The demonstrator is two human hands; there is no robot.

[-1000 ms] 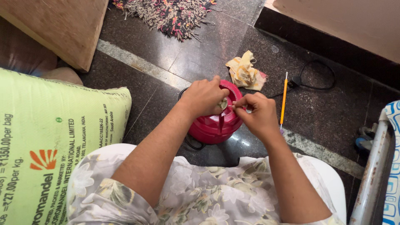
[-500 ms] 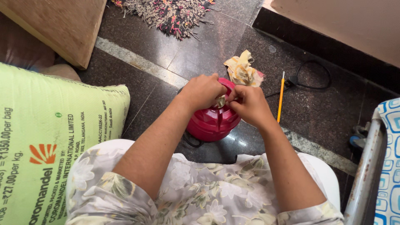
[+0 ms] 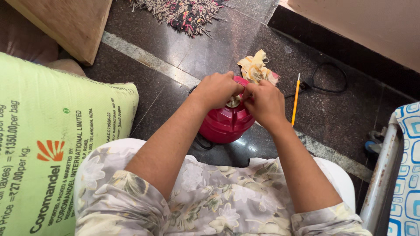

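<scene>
A round magenta plastic appliance body (image 3: 225,123) stands on the dark stone floor in front of my knees. Both hands are closed over its top, where a small metal part (image 3: 233,102) shows between them. My left hand (image 3: 217,89) covers the left side of the top. My right hand (image 3: 264,101) pinches at the metal part from the right. What the fingers grip underneath is hidden.
A crumpled yellow cloth (image 3: 256,69) lies just beyond the appliance. An orange pencil (image 3: 296,98) and a black cord (image 3: 326,78) lie to the right. A green printed sack (image 3: 52,144) sits at left, a fringed rug (image 3: 183,12) at top, a blue-patterned metal-framed seat (image 3: 404,170) at right.
Both hands have shifted slightly and closed in tighter over the appliance's top. The view has drifted a little; the appliance stays where it was.
</scene>
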